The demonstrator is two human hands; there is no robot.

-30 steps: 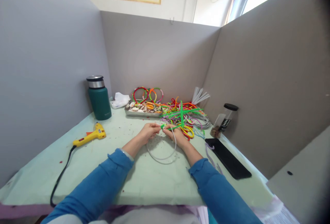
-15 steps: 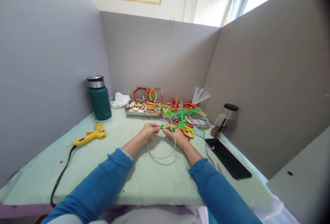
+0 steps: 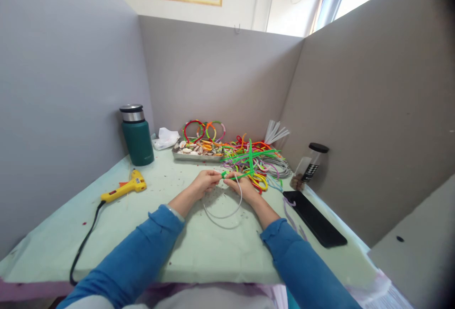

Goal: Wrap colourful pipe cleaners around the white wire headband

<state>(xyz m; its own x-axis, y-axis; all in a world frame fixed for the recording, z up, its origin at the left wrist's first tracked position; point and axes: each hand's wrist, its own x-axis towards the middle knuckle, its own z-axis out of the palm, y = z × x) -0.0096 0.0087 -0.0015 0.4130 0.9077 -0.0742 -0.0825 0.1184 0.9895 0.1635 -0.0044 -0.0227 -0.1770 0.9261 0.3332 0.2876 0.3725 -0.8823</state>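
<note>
Right at the centre of the table (image 3: 220,257), with the back panel (image 3: 220,72) marking 12 o'clock, one green fuzzy strip (image 3: 243,175) is running between two bare hands. The left hand (image 3: 205,182) is pinching its short end, fingertips together; the right hand (image 3: 245,188) is clamping it farther along, thumb against finger. A white hoop (image 3: 241,195) is hanging from the fingers toward 6 o'clock, showing two pale arcs; whether these are forming one loop or two I cannot tell.

Toward 11 o'clock one metal tray (image 3: 199,157) is holding flat, shell-like pieces, too many to count, and at least three coloured rings (image 3: 194,121) are standing there. At 1 o'clock a heap of fuzzy strips (image 3: 241,157) is lying tangled, with several white sticks (image 3: 273,133) fanning out behind.

One black-lidded jar (image 3: 302,176) is standing at 3 o'clock, its black label carrying white marks too small to read. One black flat slab (image 3: 314,219) is lying at 4. One yellow glue gun (image 3: 124,188) is resting at 9, its label illegible, and one green bottle (image 3: 137,142) is standing at 10, bearing faint, unreadable lettering.
</note>
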